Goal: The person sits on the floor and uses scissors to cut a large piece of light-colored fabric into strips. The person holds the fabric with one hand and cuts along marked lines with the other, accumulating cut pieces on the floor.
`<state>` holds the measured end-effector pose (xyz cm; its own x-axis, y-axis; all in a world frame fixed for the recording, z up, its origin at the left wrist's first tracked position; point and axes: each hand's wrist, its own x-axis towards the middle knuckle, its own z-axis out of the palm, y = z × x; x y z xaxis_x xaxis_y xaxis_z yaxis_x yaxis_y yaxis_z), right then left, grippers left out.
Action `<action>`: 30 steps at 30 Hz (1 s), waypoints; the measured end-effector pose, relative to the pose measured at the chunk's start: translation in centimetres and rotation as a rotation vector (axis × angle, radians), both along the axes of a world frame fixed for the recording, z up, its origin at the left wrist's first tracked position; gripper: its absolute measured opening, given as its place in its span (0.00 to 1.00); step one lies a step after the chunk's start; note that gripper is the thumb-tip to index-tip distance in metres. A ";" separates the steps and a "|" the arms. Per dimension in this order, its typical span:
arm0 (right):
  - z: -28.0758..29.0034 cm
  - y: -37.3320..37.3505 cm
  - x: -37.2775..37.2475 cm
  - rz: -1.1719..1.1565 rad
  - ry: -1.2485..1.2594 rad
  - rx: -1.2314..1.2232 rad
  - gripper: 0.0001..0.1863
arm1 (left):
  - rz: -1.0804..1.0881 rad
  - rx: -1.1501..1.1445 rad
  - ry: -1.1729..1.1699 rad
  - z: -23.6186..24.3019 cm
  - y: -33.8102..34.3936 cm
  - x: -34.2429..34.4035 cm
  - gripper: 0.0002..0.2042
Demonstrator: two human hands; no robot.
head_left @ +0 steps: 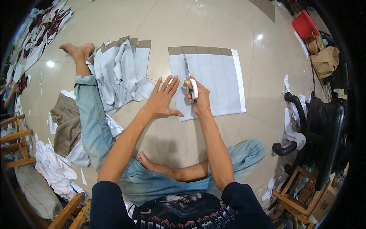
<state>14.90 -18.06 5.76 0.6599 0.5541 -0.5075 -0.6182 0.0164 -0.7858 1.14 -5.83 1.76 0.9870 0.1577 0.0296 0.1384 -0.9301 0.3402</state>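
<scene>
A stack of light grey-blue fabric (219,84) with a brown band along its far edge lies flat on the tiled floor in front of me. Faint lengthwise lines run across it. My right hand (199,96) grips a pair of scissors (187,65) whose handle is wrapped in white. The blades point away from me, over the left part of the fabric, near its far band. My left hand (163,98) lies flat with spread fingers at the fabric's left edge, thumb on the near corner. Left of it, cut strips of the same fabric (114,74) lie in a loose pile.
Brown cloth (68,118) and white scraps (53,162) lie beside my outstretched left leg (93,114). Wooden frames (15,133) stand at the left. On the right are a black chair (324,133), a wooden stool (297,194), a paper bag (325,62) and a red container (305,24).
</scene>
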 end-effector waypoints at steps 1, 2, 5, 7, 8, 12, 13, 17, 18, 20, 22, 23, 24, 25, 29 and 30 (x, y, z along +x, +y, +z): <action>0.1 0.3 0.2 -0.001 -0.003 0.006 0.32 | 0.000 0.000 -0.001 0.0 0.0 0.0 0.68; 0.1 0.5 0.4 0.001 -0.002 0.011 0.32 | 0.000 0.001 -0.003 0.0 0.0 0.0 0.68; -0.5 1.0 1.0 0.016 -0.009 0.013 0.31 | -0.003 0.001 -0.010 0.0 -0.1 0.1 0.68; -1.0 1.0 1.1 0.040 -0.025 0.000 0.30 | -0.002 0.004 -0.013 -0.1 -0.1 0.1 0.68; -1.3 0.9 1.2 0.039 -0.018 -0.010 0.30 | -0.001 0.008 -0.015 -0.1 -0.2 0.1 0.68; -0.7 1.1 1.3 0.016 0.005 -0.001 0.30 | 0.002 0.009 -0.011 -0.2 0.0 0.0 0.68; -0.5 1.1 1.4 0.004 0.012 0.011 0.30 | 0.002 0.013 -0.008 -0.2 0.0 0.0 0.68; -0.1 2.0 2.0 -0.014 0.018 0.039 0.29 | 0.001 0.020 0.010 0.0 -0.1 0.1 0.68; 0.0 2.4 2.0 -0.015 0.013 0.041 0.29 | 0.000 0.019 0.016 0.0 0.0 0.1 0.68; 0.0 2.9 2.3 -0.011 0.003 0.049 0.29 | -0.002 0.015 0.013 0.1 0.0 0.1 0.68; -0.5 3.1 2.6 0.002 -0.006 0.059 0.29 | -0.001 0.012 0.005 0.1 -0.1 0.1 0.68; -0.7 3.3 2.7 0.010 -0.012 0.043 0.29 | 0.000 0.014 -0.004 0.0 -0.1 0.1 0.68; -0.9 3.4 2.7 0.018 -0.016 0.028 0.29 | 0.002 0.017 -0.011 0.0 0.0 0.1 0.68; -1.2 3.5 2.8 0.026 -0.021 0.013 0.29 | 0.002 0.019 -0.007 0.0 0.0 0.1 0.68; -1.2 3.6 3.0 0.019 -0.002 0.008 0.28 | 0.001 0.012 0.003 -0.1 0.0 0.0 0.67; -1.0 3.7 2.9 0.008 0.002 0.014 0.28 | 0.003 0.009 0.006 -0.1 0.0 0.0 0.67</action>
